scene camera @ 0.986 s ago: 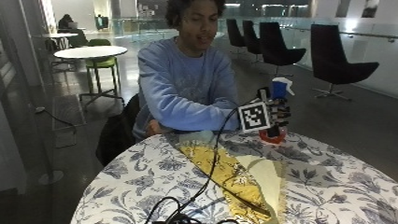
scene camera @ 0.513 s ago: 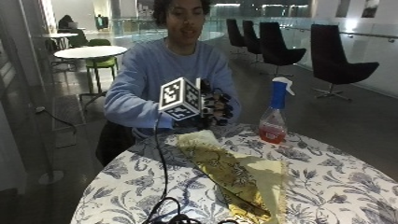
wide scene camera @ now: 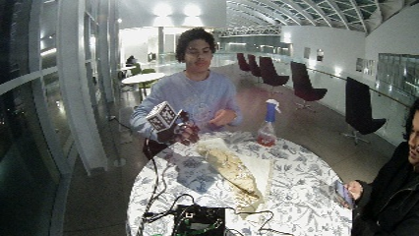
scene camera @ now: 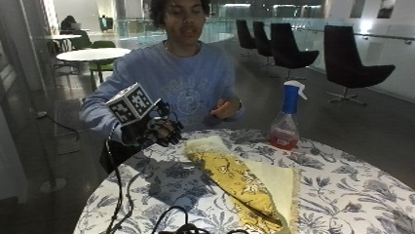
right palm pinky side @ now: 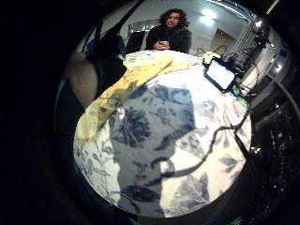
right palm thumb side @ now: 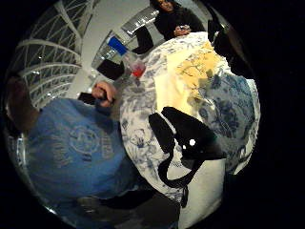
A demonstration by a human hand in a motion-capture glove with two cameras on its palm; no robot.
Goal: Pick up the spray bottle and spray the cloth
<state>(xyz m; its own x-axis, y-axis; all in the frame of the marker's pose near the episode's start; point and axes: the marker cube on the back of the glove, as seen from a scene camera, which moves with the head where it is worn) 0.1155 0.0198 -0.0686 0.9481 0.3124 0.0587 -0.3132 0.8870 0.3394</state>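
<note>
A clear spray bottle (scene camera: 285, 124) with red liquid and a blue and white head stands upright on the table's far side, and nothing touches it. It also shows in the wide view (wide scene camera: 267, 129) and the thumb side palm view (right palm thumb side: 129, 61). The yellow patterned cloth (scene camera: 240, 183) lies loosely folded along the middle of the table (scene camera: 350, 195). My gloved right hand (scene camera: 160, 132) hovers over the table's far left edge, away from the bottle, with its fingers loosely curled and holding nothing. The bare left hand (scene camera: 227, 107) is raised near the chest.
Black cables (scene camera: 126, 195) trail from the glove across the left side of the flowered tablecloth to a black device (wide scene camera: 196, 221) at the near edge. A small lit screen (right palm pinky side: 220, 75) sits there too. Chairs stand behind on the floor.
A second ago my right hand was at the spray bottle. It has let go and drawn back left and down to the table's edge. The bottle stays standing in place.
</note>
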